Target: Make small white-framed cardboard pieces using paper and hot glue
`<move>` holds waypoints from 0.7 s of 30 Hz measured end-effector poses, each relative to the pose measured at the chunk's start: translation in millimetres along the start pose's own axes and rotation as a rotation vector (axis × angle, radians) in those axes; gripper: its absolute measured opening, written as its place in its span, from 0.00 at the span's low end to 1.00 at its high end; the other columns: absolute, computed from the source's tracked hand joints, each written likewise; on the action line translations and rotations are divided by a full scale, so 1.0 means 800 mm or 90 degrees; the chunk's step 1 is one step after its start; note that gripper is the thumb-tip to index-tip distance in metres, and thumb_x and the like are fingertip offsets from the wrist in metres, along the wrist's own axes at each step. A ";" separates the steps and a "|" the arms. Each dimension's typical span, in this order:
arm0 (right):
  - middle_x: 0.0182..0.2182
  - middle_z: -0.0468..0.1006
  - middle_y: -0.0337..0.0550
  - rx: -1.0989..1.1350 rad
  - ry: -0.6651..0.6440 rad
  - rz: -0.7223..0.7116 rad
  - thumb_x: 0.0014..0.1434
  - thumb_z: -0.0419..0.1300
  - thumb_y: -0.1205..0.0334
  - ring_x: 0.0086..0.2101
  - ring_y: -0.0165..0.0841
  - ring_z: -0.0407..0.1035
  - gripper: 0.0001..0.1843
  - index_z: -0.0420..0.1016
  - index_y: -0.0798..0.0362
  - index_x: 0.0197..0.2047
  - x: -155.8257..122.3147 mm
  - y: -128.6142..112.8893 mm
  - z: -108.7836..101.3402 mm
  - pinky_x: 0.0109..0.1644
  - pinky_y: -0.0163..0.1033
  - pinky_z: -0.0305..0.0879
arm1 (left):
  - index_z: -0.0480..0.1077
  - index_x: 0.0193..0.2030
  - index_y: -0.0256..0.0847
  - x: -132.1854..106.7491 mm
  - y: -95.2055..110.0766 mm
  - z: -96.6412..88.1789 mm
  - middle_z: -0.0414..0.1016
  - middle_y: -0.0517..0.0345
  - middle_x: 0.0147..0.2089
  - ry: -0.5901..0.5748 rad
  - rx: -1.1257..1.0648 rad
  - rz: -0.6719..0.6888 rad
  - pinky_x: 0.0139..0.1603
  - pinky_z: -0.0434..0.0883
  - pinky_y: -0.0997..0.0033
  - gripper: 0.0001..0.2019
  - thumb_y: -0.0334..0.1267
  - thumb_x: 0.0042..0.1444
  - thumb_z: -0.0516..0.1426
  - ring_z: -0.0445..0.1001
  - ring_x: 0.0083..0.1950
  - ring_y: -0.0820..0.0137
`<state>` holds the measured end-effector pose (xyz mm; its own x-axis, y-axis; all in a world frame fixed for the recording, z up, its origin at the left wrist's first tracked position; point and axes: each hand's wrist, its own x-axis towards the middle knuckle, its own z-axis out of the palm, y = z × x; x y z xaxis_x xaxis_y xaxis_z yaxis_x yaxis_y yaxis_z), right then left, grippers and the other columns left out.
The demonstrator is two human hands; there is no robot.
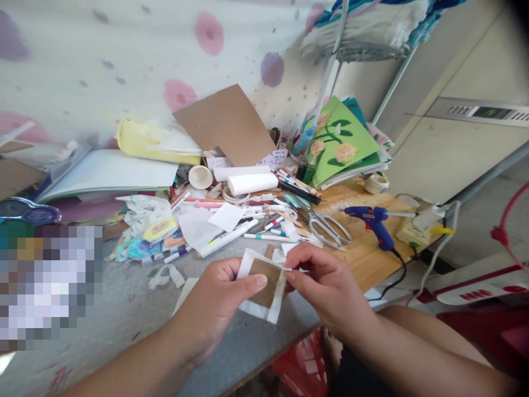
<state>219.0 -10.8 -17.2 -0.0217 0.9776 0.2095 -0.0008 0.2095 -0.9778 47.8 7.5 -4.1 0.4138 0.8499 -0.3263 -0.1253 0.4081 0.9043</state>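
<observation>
Bench [363,253]: wooden top, its near-left part under a grey covering [124,309], the far half heavily littered with paper scraps, pens and markers.

Brown cardboard sheet [225,124]: propped tilted at the far side against a flower-printed cloth.

Green card [341,140]: bears paper flowers and lies on a stack of sheets at the far right.

Left hand [215,306]: at the near edge, closed on the white paper piece [275,311], with the thumb pressed on the front and the fingers behind it.

Right hand [326,281]: just right of the left hand. Thumb and forefinger are pinched together on the right edge of the same piece.

Blue glue gun [374,220]: lies on bare wood at the right, beyond the right hand, cable trailing off the near edge.

Scissors [328,229]: lie just left of the glue gun, grey handles toward the near side.

White roll [252,183]: lies on its side below the cardboard sheet.

White paper piece: held above the bench between both hands, near centre. A brown card square [264,278] sits on its face, touching the left thumb.

Tape roll [376,183]: rests at the far right, near the green card.
</observation>
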 end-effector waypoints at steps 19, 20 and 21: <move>0.37 0.75 0.47 -0.375 -0.155 -0.434 0.57 0.56 0.75 0.36 0.32 0.72 0.15 0.71 0.51 0.45 0.003 -0.014 -0.028 0.39 0.36 0.70 | 0.77 0.32 0.36 -0.002 -0.003 -0.001 0.79 0.55 0.27 -0.043 -0.108 -0.037 0.30 0.66 0.77 0.07 0.36 0.46 0.64 0.73 0.28 0.73; 0.38 0.74 0.47 -0.405 -0.158 -0.451 0.56 0.56 0.74 0.37 0.32 0.71 0.16 0.71 0.50 0.47 0.001 -0.012 -0.030 0.39 0.37 0.70 | 0.77 0.32 0.36 -0.002 -0.002 -0.001 0.79 0.55 0.27 -0.044 -0.112 -0.038 0.30 0.66 0.77 0.07 0.36 0.46 0.64 0.73 0.27 0.73; 0.39 0.74 0.47 -0.443 -0.164 -0.469 0.56 0.56 0.74 0.37 0.33 0.71 0.17 0.70 0.50 0.48 0.000 -0.012 -0.032 0.40 0.37 0.70 | 0.77 0.32 0.37 -0.002 -0.002 -0.001 0.79 0.55 0.27 -0.044 -0.116 -0.039 0.30 0.67 0.77 0.07 0.37 0.46 0.64 0.73 0.27 0.73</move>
<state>244.5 -12.1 -7.9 -0.4617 0.5857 0.6662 0.4740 0.7977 -0.3728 46.8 5.6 -5.0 0.4863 0.7988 -0.3541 -0.2563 0.5178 0.8162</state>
